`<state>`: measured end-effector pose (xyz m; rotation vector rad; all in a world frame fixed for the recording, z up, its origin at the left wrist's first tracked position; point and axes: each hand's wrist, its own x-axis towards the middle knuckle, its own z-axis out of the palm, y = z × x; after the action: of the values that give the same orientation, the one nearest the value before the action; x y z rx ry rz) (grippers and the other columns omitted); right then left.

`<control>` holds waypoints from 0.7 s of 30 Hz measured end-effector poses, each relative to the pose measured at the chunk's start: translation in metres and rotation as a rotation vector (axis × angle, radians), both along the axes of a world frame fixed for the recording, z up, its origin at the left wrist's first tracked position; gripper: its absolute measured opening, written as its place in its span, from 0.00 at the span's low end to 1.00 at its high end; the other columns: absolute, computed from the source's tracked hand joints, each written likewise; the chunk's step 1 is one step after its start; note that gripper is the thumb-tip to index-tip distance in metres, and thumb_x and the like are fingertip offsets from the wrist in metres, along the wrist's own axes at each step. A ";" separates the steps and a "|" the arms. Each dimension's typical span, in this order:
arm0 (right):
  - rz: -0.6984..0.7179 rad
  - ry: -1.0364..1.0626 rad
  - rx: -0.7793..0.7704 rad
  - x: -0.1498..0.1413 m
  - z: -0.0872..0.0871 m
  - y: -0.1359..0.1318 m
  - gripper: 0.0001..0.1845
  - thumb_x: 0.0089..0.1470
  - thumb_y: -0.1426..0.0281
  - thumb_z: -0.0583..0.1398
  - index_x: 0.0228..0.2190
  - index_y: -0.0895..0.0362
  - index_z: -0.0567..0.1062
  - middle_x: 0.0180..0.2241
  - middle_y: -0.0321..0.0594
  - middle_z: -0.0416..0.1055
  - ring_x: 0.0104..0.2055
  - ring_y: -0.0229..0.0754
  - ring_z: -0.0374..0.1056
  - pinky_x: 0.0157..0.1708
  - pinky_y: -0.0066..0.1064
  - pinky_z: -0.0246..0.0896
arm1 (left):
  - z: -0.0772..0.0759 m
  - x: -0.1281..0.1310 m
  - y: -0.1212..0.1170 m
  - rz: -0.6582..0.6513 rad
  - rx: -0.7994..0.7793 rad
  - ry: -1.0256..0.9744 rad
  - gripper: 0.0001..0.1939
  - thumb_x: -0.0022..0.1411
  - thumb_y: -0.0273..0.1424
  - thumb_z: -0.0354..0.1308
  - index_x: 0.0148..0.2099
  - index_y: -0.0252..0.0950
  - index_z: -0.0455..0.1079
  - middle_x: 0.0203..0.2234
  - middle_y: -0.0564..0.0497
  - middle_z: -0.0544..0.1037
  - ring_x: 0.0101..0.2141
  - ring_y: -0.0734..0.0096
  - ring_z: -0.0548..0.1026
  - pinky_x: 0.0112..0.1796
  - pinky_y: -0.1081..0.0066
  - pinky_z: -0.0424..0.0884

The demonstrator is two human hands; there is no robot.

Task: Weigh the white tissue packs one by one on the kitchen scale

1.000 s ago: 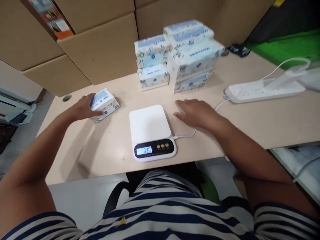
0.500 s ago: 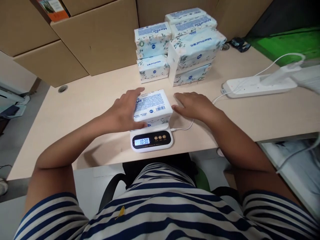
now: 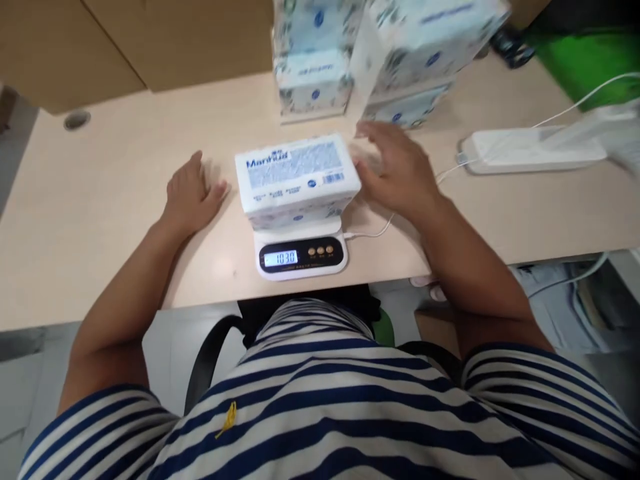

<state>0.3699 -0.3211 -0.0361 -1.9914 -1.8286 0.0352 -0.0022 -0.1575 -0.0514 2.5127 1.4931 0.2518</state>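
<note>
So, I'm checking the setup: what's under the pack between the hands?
A white scale: its front panel shows, but the pack hides most of its weighing plate.

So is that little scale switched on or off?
On: the scale has a lit display reading what looks like 103.0, just in front of the Manhua pack sitting on it.

On my feed, office or stockroom, I can't tell which: desk [image 3: 125, 153], scale [image 3: 303, 256], power strip [image 3: 530, 152], chair [image 3: 207, 357], cartons [image 3: 190, 43] behind.
</note>
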 end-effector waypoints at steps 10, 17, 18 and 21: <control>0.009 0.010 0.081 0.008 -0.006 -0.002 0.35 0.76 0.49 0.47 0.78 0.39 0.59 0.73 0.47 0.69 0.70 0.61 0.73 0.70 0.62 0.71 | 0.012 0.009 -0.010 0.015 -0.119 0.128 0.35 0.86 0.45 0.46 0.84 0.32 0.52 0.85 0.40 0.49 0.83 0.41 0.45 0.80 0.34 0.40; 0.136 0.044 0.171 0.007 0.000 -0.009 0.41 0.74 0.40 0.35 0.81 0.34 0.52 0.72 0.44 0.70 0.71 0.61 0.73 0.69 0.63 0.73 | 0.007 0.006 -0.005 0.042 -0.139 0.074 0.41 0.85 0.49 0.45 0.87 0.34 0.41 0.85 0.43 0.47 0.84 0.47 0.43 0.82 0.42 0.38; 0.215 0.067 0.207 0.008 -0.002 -0.010 0.44 0.73 0.37 0.34 0.81 0.34 0.51 0.72 0.44 0.70 0.71 0.60 0.73 0.69 0.62 0.73 | 0.008 0.007 -0.006 0.042 -0.144 0.077 0.41 0.85 0.48 0.45 0.87 0.33 0.41 0.85 0.42 0.47 0.84 0.47 0.43 0.82 0.42 0.38; 0.413 0.094 0.295 0.010 -0.007 -0.011 0.49 0.69 0.32 0.32 0.82 0.35 0.48 0.74 0.45 0.67 0.70 0.62 0.73 0.68 0.61 0.73 | 0.009 0.009 -0.007 0.041 -0.130 0.107 0.38 0.85 0.44 0.46 0.85 0.30 0.45 0.85 0.39 0.48 0.84 0.46 0.44 0.81 0.40 0.39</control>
<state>0.3797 -0.3316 -0.0426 -1.3726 -2.0194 -0.0160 0.0066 -0.1644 -0.0427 2.4297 1.5478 0.0257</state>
